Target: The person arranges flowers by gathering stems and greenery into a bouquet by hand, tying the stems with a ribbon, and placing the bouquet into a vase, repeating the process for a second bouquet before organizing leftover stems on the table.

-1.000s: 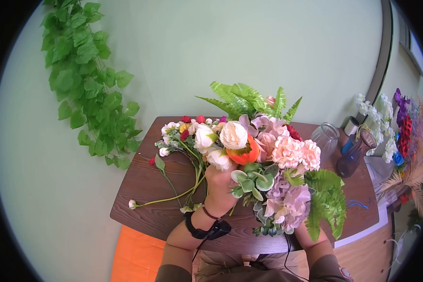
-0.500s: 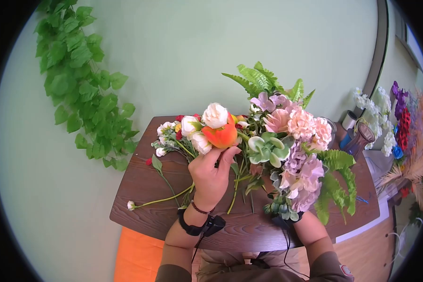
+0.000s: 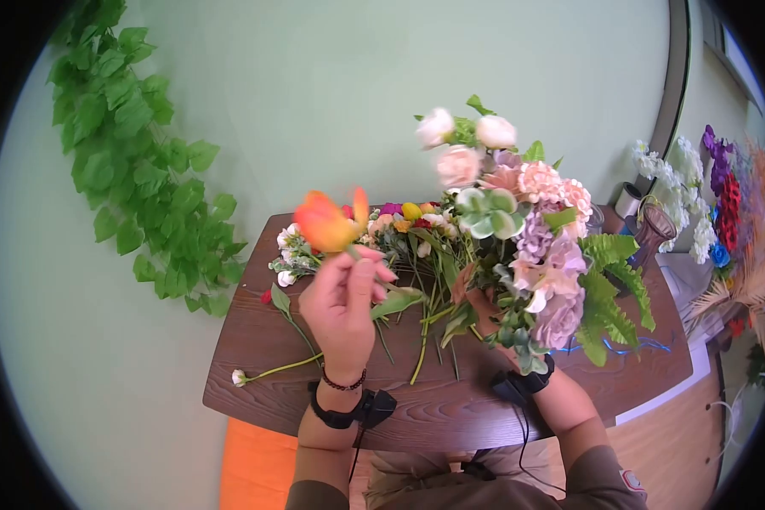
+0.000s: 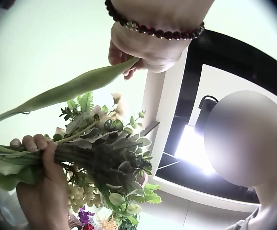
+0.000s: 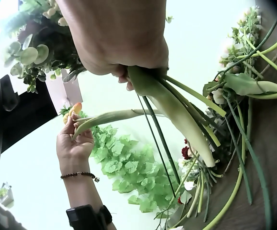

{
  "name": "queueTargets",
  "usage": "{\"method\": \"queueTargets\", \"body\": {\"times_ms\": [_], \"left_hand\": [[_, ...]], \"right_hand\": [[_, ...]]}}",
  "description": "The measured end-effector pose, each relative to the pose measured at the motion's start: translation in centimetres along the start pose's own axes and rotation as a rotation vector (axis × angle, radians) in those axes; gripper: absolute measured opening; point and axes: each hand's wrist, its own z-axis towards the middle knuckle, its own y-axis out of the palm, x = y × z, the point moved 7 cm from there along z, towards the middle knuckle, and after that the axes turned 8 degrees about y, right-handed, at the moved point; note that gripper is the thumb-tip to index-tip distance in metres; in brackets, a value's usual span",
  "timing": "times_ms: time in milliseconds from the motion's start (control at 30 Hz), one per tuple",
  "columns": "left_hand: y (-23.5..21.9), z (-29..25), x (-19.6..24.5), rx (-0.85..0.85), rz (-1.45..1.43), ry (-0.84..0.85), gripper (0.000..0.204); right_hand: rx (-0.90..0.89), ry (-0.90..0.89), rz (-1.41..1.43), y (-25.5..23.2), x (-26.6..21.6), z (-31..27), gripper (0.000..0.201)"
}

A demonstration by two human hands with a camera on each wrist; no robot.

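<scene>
In the head view my left hand (image 3: pixel 342 306) pinches the stem of an orange tulip (image 3: pixel 325 223), raised over the table's left half. A long green leaf (image 3: pixel 397 302) hangs from that stem. To its right my right hand, mostly hidden by blooms there, grips the bundled stems of a large mixed bouquet (image 3: pixel 540 183). The left wrist view shows the right hand (image 4: pixel 45 187) wrapped round those stems below the leaves. Pink, mauve and white blooms, succulent leaves and ferns (image 3: pixel 610 306) make up the bouquet. Its stems (image 5: pixel 191 103) poke out beneath the right hand in the right wrist view.
Loose flowers (image 3: pixel 412 212) lie along the back of the brown table (image 3: pixel 246 382). A single white bud (image 3: pixel 239 376) lies at its left. At the right are a purple glass vase (image 3: pixel 656 229), blue strips (image 3: pixel 650 344) and more tall flowers (image 3: pixel 727 217). Ivy (image 3: pixel 132 170) hangs left.
My left hand has drawn away leftward from the bouquet with the orange tulip, which now stands apart from it. The bouquet has risen, and its white blooms have swung up to the top.
</scene>
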Motion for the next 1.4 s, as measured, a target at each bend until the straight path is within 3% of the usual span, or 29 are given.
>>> {"method": "queueTargets", "body": {"times_ms": [67,133,233,400,467,600,700,800,867,933,1000,1067,1200,1267,1400], "left_hand": [[1.6,-0.3,-0.5,-0.215,0.195,-0.081,0.011],[2.1,-1.1,-1.5,-0.216,0.189,-0.079,0.007],[3.1,-1.9,-0.3,-0.309,0.374,0.153,0.012],[3.2,-2.0,0.5,-0.254,0.403,0.244,0.016],[2.9,-1.9,0.4,-0.261,0.468,0.22,0.012],[2.7,-2.2,-0.3,-0.323,0.499,0.228,0.026],[2.7,-2.2,-0.8,-0.298,0.453,0.209,0.027],[2.9,-2.3,-1.1,-0.304,0.409,0.178,0.028],[3.5,-2.4,-0.4,-0.297,0.449,0.184,0.009],[3.7,-3.0,-1.0,-0.28,0.422,0.166,0.01],[3.8,-3.5,-1.8,-0.264,0.396,0.148,0.01],[3.9,-3.9,-2.0,-0.252,0.387,0.22,0.026],[3.9,-4.3,-2.4,-0.226,0.397,0.212,0.023],[4.0,-4.4,-1.8,-0.212,0.479,0.32,0.019],[3.8,-4.2,-2.5,-0.136,0.433,0.236,0.014]], "right_hand": [[0.019,-0.018,-0.065,-0.5,-0.4,-0.7,0.012],[0.033,-0.032,-0.128,-1.0,-0.9,-2.3,0.012],[0.051,-0.054,-0.221,-1.0,-1.0,-2.9,0.012],[0.09,-0.094,-0.375,-1.7,-2.1,-1.6,0.012],[0.107,-0.113,-0.438,-7.7,-4.8,-19.5,0.012],[0.143,-0.155,-0.566,-6.8,-5.3,-10.2,0.012],[0.172,-0.183,-0.663,-6.8,-5.6,-10.7,0.012],[0.2,-0.211,-0.76,-8.0,-6.3,-16.5,0.012],[0.219,-0.232,-0.825,-8.0,-6.5,-18.0,0.012],[0.241,-0.254,-0.891,-7.6,-6.8,-17.2,0.012],[0.263,-0.276,-0.956,-6.4,-6.4,-13.3,0.012],[0.284,-0.298,-1.022,-4.5,-5.9,-7.5,0.012],[0.322,-0.338,-1.154,-2.0,-5.5,-0.1,0.012],[0.342,-0.356,-1.22,-1.3,-4.9,-4.3,0.012],[0.379,-0.388,-1.347,-0.9,-5.1,-4.7,0.012]]}}
